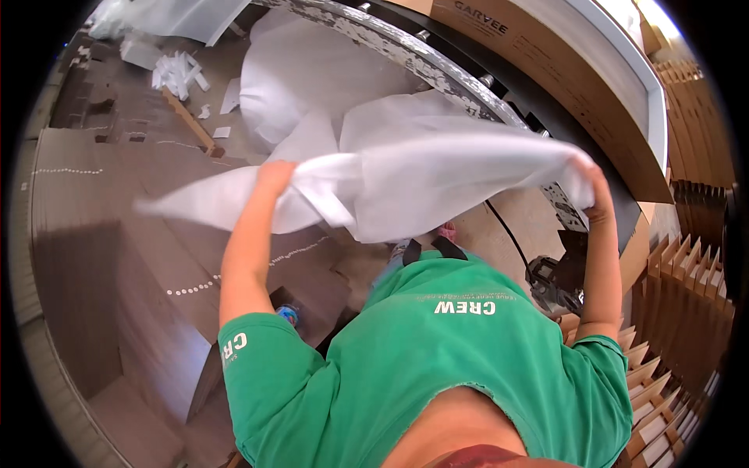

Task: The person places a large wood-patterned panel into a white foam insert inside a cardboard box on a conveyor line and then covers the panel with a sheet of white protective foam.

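A large, thin white sheet of foam-like wrapping [445, 183] stretches across in front of me, blurred by motion along its edges. My left hand [275, 178] is closed on it toward the left, and a loose pointed end trails past that hand. At the other end, my right hand [594, 191] grips the sheet's right edge with bent fingers. More white sheeting [312, 70] hangs or lies behind, near the metal rail; whether it is the same piece I cannot tell.
A worn metal rail [437, 58] with rollers curves along the far side, carrying a long cardboard box [546, 70]. Grey-brown panels [86, 234] fill the left, with white scraps [179, 74] beyond. A black device [554, 277] with a cable sits below my right arm; cardboard pieces [683, 273] line the right.
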`<state>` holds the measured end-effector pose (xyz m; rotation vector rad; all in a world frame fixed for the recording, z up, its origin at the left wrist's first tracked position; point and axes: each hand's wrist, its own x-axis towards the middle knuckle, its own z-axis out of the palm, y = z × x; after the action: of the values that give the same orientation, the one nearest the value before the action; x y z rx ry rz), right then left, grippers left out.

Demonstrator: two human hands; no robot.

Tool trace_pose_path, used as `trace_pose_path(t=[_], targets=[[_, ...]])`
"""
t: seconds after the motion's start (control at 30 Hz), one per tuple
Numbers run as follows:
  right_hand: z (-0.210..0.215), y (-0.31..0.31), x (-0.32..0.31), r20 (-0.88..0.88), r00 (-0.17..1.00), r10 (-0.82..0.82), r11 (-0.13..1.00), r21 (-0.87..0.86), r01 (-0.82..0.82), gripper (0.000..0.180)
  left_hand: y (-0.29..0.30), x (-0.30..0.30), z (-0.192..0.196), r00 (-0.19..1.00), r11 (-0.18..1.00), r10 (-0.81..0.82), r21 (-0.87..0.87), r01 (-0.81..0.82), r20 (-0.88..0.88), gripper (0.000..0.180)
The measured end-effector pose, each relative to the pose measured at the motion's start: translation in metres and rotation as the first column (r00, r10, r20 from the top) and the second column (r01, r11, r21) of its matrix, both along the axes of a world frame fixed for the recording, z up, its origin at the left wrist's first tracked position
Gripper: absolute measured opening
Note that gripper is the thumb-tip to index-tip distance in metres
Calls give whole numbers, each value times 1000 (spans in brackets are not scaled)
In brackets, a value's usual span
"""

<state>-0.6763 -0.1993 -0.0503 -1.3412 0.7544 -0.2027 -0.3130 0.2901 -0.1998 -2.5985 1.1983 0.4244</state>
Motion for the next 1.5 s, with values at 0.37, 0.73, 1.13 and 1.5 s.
trace_pose_path(t=[0.37,0.73,1.13,1.5], targets=[[-100,-162,-278,134,181,-974,200,145,969,22,74,157,116,691,819,425,77,-569,585,25],[-99,21,-178,-533,837,-125,913,-393,-114,48,-103,41,174,779,747,-243,-624,-230,-579,74],[-38,65,-104,-544,827,143,964,-114,-241,27,6,61,-21,962,969,242,74,-234,-127,22],[-50,-24,-232,-185,669,-720,641,191,743,34,47,185,33,576,-48,641,-775,-630,-507,43]])
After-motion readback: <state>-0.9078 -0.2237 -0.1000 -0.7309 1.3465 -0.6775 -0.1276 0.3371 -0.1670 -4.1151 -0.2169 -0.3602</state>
